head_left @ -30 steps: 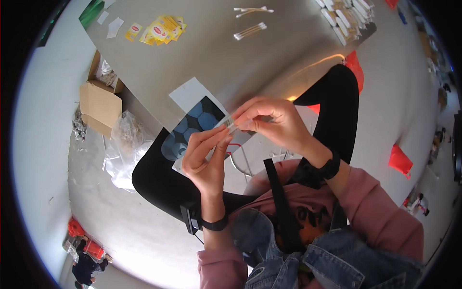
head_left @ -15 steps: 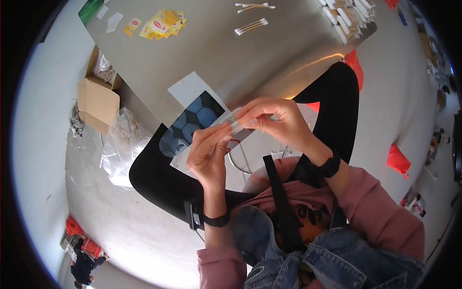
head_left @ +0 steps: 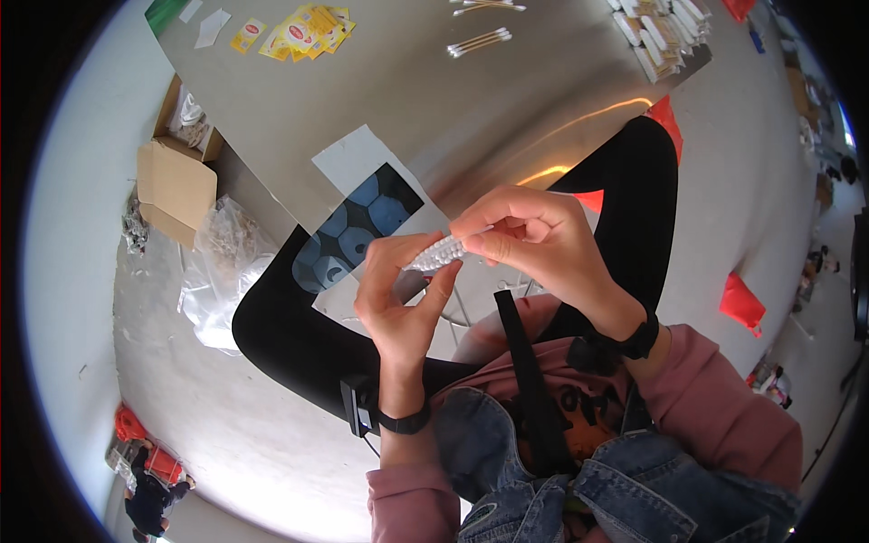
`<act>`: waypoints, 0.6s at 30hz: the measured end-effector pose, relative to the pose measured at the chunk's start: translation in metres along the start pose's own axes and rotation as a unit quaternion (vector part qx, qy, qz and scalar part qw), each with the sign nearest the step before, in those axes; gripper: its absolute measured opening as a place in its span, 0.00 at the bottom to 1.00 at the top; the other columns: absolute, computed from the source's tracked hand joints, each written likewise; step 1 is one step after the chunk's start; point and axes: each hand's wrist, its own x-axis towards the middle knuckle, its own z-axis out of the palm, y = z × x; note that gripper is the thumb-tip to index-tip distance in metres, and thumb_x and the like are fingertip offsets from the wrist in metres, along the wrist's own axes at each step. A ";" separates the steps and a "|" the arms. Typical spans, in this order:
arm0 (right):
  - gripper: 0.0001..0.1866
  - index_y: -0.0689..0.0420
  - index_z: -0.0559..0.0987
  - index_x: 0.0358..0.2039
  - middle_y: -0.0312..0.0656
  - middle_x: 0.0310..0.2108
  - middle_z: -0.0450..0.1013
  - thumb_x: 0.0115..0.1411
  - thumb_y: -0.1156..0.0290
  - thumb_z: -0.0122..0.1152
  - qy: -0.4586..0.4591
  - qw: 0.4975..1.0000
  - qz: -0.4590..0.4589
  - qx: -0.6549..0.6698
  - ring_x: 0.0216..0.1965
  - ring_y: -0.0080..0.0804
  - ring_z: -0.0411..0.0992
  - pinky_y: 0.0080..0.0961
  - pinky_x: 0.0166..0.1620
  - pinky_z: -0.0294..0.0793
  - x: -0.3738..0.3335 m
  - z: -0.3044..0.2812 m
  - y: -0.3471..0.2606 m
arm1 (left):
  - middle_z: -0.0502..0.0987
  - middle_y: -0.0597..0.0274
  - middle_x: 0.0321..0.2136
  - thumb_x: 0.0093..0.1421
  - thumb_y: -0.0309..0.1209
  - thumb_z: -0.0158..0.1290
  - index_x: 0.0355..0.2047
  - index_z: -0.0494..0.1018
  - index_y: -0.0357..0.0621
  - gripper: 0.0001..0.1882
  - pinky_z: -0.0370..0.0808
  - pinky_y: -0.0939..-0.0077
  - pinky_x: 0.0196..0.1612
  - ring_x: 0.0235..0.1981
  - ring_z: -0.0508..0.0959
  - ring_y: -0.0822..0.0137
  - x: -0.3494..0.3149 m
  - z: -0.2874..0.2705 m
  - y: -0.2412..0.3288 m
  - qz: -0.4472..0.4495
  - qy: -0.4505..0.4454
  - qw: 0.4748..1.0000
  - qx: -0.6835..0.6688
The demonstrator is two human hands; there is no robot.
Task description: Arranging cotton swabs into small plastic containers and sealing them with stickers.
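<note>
Above my lap, in front of the table's near edge, I have a small pack of cotton swabs (head_left: pixel 438 255) with rows of white tips turned toward me. My right hand (head_left: pixel 534 231) pinches its right end between thumb and fingers. At the other end my left hand (head_left: pixel 396 294) curves round it, forefinger along the top and thumb just below. The fingers partly cover the pack, so its wrapper is hard to make out. Loose cotton swabs (head_left: pixel 480 42) lie in two small groups farther up the metal table (head_left: pixel 398 90).
A heap of swab packs (head_left: pixel 659 36) sits at the table's far right, yellow sachets (head_left: pixel 308 33) at far left. A printed sheet (head_left: pixel 348 235) overhangs the near edge. Left of the table are an open carton (head_left: pixel 176 190) and a clear plastic bag (head_left: pixel 222 271). Another person (head_left: pixel 149 498) is far off, lower left.
The pack has turned so its white tips now face me. My left thumb has moved away from the forefinger, and my right hand has shifted slightly right.
</note>
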 end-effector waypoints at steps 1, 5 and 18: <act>0.10 0.65 0.81 0.43 0.44 0.42 0.78 0.60 0.81 0.64 0.000 1.000 0.001 -0.001 0.40 0.25 0.77 0.19 0.40 0.78 -0.002 0.000 -0.004 | 0.82 0.58 0.37 0.46 0.17 0.68 0.41 0.79 0.37 0.20 0.72 0.74 0.43 0.38 0.78 0.66 -0.001 0.001 0.004 -0.035 0.000 0.998 -0.054; 0.20 0.61 0.80 0.49 0.41 0.43 0.79 0.55 0.74 0.71 -0.008 0.993 -0.045 -0.106 0.42 0.23 0.76 0.21 0.44 0.75 -0.010 -0.005 -0.018 | 0.81 0.54 0.37 0.47 0.16 0.67 0.40 0.79 0.34 0.18 0.73 0.70 0.47 0.41 0.79 0.62 -0.005 -0.001 0.015 -0.097 0.003 0.979 -0.178; 0.14 0.61 0.80 0.40 0.43 0.33 0.79 0.54 0.71 0.72 -0.046 0.977 -0.074 -0.197 0.34 0.32 0.77 0.25 0.40 0.74 -0.024 -0.009 0.004 | 0.82 0.55 0.38 0.46 0.17 0.68 0.38 0.79 0.35 0.17 0.74 0.70 0.44 0.39 0.79 0.62 -0.008 0.003 0.029 -0.048 -0.020 0.983 -0.175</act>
